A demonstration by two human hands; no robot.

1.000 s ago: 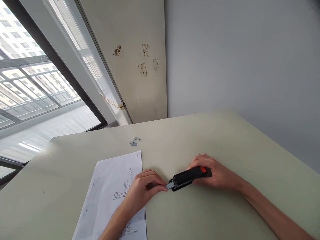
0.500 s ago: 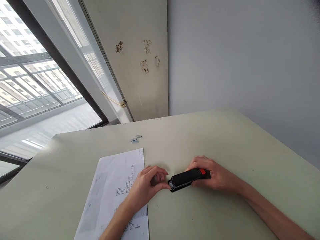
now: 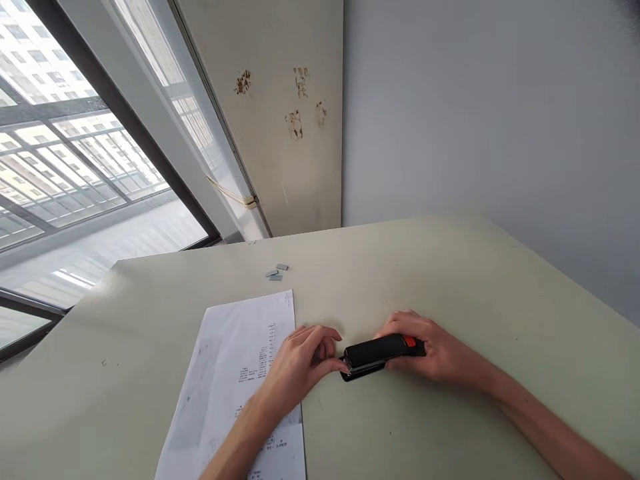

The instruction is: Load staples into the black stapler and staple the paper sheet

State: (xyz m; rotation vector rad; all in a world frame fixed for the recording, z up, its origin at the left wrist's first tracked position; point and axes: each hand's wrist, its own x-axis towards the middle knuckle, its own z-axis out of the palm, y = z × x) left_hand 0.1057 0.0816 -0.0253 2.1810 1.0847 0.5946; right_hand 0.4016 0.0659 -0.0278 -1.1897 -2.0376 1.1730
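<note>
The right hand (image 3: 436,353) grasps a long, black, red-tabbed stapler (image 3: 376,351); the left hand (image 3: 299,362), unclenched, thumbs its front end.

One head-worn camera looks forward and down across the nearby table (image 3: 425,267) toward a wall (image 3: 475,113)

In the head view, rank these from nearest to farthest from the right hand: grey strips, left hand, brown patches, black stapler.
1. Black stapler: held in the right hand.
2. Left hand: at the stapler's left end.
3. Grey strips: on the table, beyond the left hand.
4. Brown patches: on the panel past the table's far edge.
</note>
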